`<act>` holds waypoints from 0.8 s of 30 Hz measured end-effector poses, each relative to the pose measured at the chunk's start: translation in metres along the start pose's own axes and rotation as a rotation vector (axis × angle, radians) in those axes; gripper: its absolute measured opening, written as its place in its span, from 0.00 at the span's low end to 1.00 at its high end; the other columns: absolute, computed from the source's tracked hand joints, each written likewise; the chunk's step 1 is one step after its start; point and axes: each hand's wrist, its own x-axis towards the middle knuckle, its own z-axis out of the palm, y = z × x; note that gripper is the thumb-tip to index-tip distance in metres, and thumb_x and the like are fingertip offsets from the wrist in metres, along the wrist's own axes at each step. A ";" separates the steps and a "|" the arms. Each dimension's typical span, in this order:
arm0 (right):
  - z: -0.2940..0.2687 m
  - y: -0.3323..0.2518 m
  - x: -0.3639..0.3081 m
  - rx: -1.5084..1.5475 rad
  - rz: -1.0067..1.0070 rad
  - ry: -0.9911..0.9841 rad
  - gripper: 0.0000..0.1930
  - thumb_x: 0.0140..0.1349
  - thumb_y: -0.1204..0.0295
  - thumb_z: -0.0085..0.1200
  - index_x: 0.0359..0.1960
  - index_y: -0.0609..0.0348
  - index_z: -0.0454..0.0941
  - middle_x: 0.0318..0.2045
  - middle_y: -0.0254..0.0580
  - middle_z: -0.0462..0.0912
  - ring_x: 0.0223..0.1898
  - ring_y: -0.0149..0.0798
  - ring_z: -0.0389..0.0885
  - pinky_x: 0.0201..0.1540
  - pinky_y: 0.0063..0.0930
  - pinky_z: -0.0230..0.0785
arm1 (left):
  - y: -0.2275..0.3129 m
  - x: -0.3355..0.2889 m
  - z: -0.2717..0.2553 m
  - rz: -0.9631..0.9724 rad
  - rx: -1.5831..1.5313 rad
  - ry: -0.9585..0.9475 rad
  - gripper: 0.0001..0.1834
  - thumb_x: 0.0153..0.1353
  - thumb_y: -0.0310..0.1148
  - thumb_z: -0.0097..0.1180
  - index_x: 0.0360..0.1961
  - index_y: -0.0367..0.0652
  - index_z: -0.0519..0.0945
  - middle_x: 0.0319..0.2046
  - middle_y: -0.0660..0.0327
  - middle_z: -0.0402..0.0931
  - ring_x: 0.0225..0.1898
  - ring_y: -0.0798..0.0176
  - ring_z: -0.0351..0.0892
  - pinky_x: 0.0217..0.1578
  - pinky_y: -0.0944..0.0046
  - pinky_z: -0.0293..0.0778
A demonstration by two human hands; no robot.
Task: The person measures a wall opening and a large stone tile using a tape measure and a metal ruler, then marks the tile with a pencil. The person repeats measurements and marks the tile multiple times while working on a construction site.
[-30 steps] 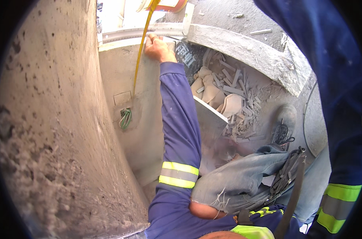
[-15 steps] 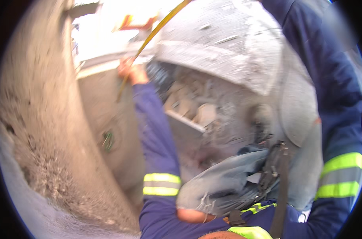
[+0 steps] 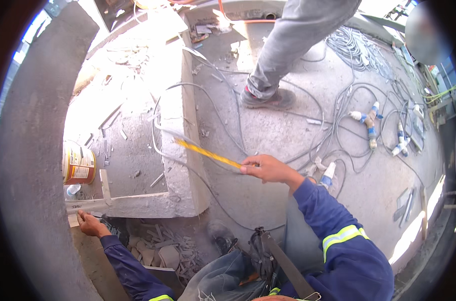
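My right hand (image 3: 270, 169) is closed around one end of a thin yellow measuring rule (image 3: 210, 154). The rule points left and slightly away from me, over the concrete ledge, and its far end looks blurred. At the lower left, my left hand (image 3: 91, 224) has its fingers curled beside the concrete post, just below a pale strip (image 3: 87, 204) along the ledge's near edge. Whatever those fingers hold, if anything, is too small to make out. Below the ledge lies a pile of rubble (image 3: 165, 251), with broken pieces and a dark plastic bag near my left wrist.
A thick concrete post (image 3: 37, 150) rises at the left, with a labelled bucket (image 3: 80, 163) behind it. Ahead stands another person's leg (image 3: 288, 50). Grey cables (image 3: 350, 47) and blue-and-white connectors (image 3: 371, 123) lie across the floor at right. The raised concrete ledge (image 3: 185, 185) ends in front of me.
My view has swung to the right and the blur has eased. The rule crossed my left hand earlier; now it is apart from it. My right hand has come down into view with it.
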 end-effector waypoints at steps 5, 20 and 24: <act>-0.007 0.006 -0.043 0.165 0.042 0.081 0.24 0.75 0.47 0.62 0.52 0.58 0.83 0.32 0.38 0.82 0.27 0.31 0.76 0.32 0.31 0.72 | 0.053 -0.070 0.017 -0.210 -0.353 -0.039 0.21 0.77 0.42 0.63 0.60 0.35 0.86 0.46 0.54 0.89 0.38 0.56 0.90 0.43 0.60 0.85; -0.136 0.021 -0.165 0.332 -0.007 0.366 0.31 0.75 0.43 0.60 0.62 0.60 0.79 0.40 0.39 0.80 0.37 0.30 0.80 0.36 0.26 0.79 | 0.247 -0.372 -0.016 -0.644 -0.779 -1.200 0.08 0.79 0.35 0.56 0.54 0.46 0.79 0.44 0.59 0.84 0.42 0.58 0.87 0.46 0.54 0.84; -0.151 0.035 -0.174 0.731 0.044 0.130 0.33 0.77 0.40 0.57 0.60 0.60 0.80 0.39 0.38 0.81 0.40 0.31 0.83 0.34 0.27 0.79 | 0.308 -0.414 -0.017 -0.440 -0.753 -1.436 0.10 0.80 0.35 0.55 0.55 0.43 0.79 0.45 0.57 0.85 0.38 0.57 0.89 0.42 0.54 0.89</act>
